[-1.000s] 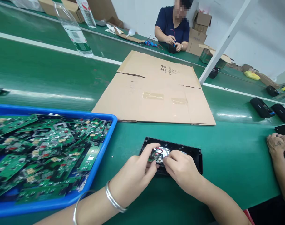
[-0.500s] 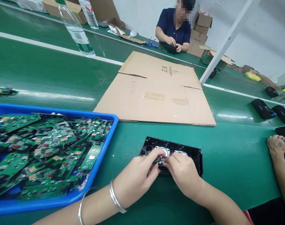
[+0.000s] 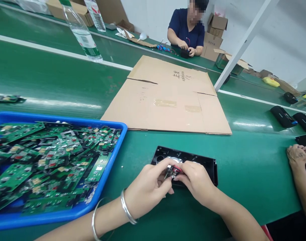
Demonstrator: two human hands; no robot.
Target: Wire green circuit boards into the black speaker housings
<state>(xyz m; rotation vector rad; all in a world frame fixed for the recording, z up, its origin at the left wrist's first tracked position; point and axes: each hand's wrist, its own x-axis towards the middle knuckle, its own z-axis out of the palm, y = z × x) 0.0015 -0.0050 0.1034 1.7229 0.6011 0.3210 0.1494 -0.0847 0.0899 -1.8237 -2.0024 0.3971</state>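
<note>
A small circuit board (image 3: 171,171) is pinched between the thumb and fingers of my left hand (image 3: 149,185), tilted over a black speaker housing (image 3: 208,164). Fingertips of my right hand (image 3: 196,180) close at the board's right side on a thin red wire (image 3: 178,168); its end is hidden by the fingers. Both hands hover over the near side of the housing, which lies flat with its inside facing up. A round silver-rimmed speaker (image 3: 175,160) shows behind my fingers; a second one is mostly covered by my right hand.
A blue tray (image 3: 115,167) heaped with green circuit boards stands at the left. Flattened cardboard (image 3: 168,117) lies beyond the housing. Water bottles (image 3: 86,43) stand farther back. A person's hand (image 3: 300,155) rests at the right edge, near black speakers (image 3: 281,116). Another person works across the bench.
The board has tilted more upright in my left hand, and my right fingertips have moved slightly left and closer to it. The housing stays where it was.
</note>
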